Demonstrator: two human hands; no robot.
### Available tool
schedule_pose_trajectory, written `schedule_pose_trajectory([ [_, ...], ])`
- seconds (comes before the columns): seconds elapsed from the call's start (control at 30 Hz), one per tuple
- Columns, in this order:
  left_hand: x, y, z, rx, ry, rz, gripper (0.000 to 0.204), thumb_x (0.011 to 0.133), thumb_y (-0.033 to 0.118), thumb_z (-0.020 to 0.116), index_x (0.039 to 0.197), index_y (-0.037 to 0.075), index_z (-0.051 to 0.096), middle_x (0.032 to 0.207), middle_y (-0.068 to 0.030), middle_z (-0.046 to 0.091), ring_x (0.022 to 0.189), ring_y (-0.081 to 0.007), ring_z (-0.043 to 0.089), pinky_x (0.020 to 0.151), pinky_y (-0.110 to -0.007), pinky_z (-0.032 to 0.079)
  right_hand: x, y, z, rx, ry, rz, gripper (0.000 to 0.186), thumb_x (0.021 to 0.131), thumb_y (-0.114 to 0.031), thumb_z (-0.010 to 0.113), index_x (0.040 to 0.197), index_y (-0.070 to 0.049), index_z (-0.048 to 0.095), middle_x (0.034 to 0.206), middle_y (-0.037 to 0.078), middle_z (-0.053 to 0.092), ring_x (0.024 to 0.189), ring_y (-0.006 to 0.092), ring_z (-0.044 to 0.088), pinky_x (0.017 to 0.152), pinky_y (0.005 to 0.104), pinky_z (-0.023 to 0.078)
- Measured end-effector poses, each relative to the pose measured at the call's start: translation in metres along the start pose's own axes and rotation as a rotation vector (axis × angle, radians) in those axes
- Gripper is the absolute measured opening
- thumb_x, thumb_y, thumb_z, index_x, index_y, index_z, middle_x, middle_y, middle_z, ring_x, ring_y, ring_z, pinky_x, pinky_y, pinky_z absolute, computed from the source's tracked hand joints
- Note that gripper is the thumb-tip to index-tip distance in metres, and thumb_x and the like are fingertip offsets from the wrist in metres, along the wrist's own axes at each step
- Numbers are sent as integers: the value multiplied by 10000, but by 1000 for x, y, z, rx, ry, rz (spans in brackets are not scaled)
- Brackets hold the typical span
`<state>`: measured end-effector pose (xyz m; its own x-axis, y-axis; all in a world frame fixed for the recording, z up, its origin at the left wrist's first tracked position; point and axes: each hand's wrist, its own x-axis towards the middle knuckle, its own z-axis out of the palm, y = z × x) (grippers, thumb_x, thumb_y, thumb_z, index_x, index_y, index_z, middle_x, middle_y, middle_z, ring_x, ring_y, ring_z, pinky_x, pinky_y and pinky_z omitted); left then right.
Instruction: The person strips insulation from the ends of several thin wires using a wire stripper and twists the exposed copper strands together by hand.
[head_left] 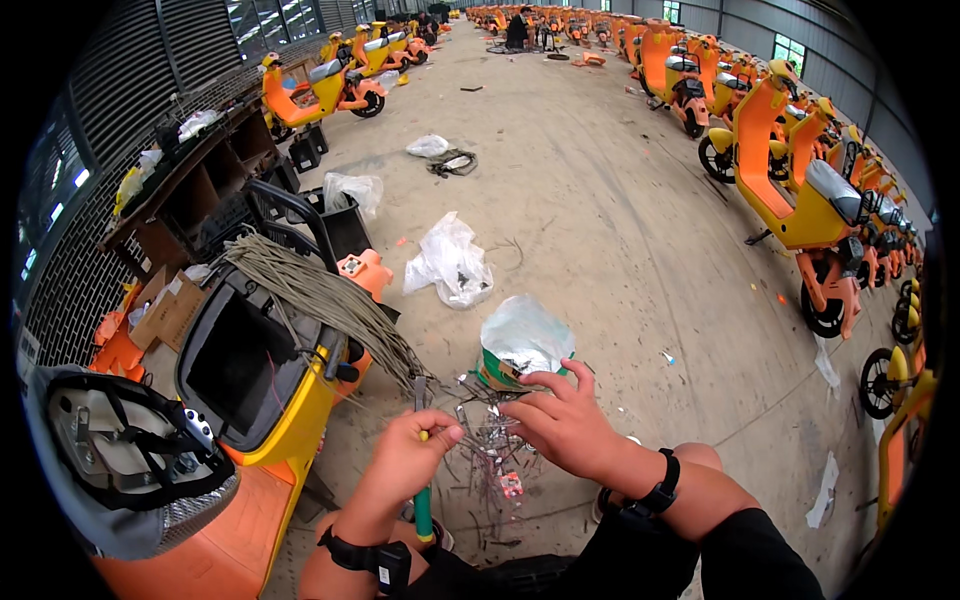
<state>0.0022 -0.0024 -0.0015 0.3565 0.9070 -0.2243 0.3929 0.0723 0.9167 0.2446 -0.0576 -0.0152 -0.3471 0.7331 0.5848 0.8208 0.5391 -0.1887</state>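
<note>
While the left hand (412, 460) grips a tool (423, 512), the right hand (562, 425) arches.

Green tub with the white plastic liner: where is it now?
In the head view, the green tub sits near the centre on the concrete floor, just beyond the right hand, right of the grey-brown cable bundle.

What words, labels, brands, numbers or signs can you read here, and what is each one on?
None can be read.
Green-handled tool in the left hand: no readable marking.
Green container near the right hand: any print is too small and blurred.
Black device on the left wrist: pale patch, too small to read.
Cardboard box: dark marks, too blurred to read.
</note>
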Motion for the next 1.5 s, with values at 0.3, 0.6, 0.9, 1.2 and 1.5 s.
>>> schedule_pose_trajectory([
  [0.3, 2, -5, -5, 21, 33, 13, 142, 875, 150, 749, 939, 25, 726, 813, -33, 571, 754, -141, 530, 691, -294, 448, 0, 5, -4, 235, 33, 112, 109, 831, -214, 770, 907, -169, 706, 829, -26, 625, 945, 159, 613, 960, 412, 389],
  [0.6, -8, 15, 3, 248, 186, 301, 68, 835, 111, 758, 882, 71, 728, 781, -67, 491, 741, -204, 516, 670, -335, 430, -10, 15, 8, 1702, -284, 1277, 200, 946, -192, 634, 886, -4, 667, 709, 7, 613, 730, 138, 621, 731, 298, 502],
  [0.9, 1, -1, -5, 237, 157, 157, 102, 864, 123, 742, 897, 32, 713, 792, -51, 567, 730, -170, 532, 674, -329, 442, 7, -7, -20, 41, -83, 246, 565, 816, -404, 770, 1271, -132, 577, 1244, 55, 563, 1257, 276, 475, 1053, 519, 297],
  [1.2, 0, 1, 1, 8, -32, 36, 104, 924, 127, 693, 933, 24, 703, 719, 46, 567, 620, -59, 475, 565, -240, 397, -2, 2, 6, 12, 6, 1, 300, 761, -239, 804, 1022, -169, 674, 983, -27, 623, 1084, 176, 566, 1015, 494, 331],
  [1.5, -2, 0, -5, -6, 29, 25, 123, 917, 126, 701, 937, 5, 701, 766, 23, 569, 656, -73, 493, 578, -252, 406, 3, 2, -3, 436, -70, 318, 113, 873, -234, 740, 858, -124, 717, 723, 11, 611, 758, 169, 608, 809, 357, 465],
])
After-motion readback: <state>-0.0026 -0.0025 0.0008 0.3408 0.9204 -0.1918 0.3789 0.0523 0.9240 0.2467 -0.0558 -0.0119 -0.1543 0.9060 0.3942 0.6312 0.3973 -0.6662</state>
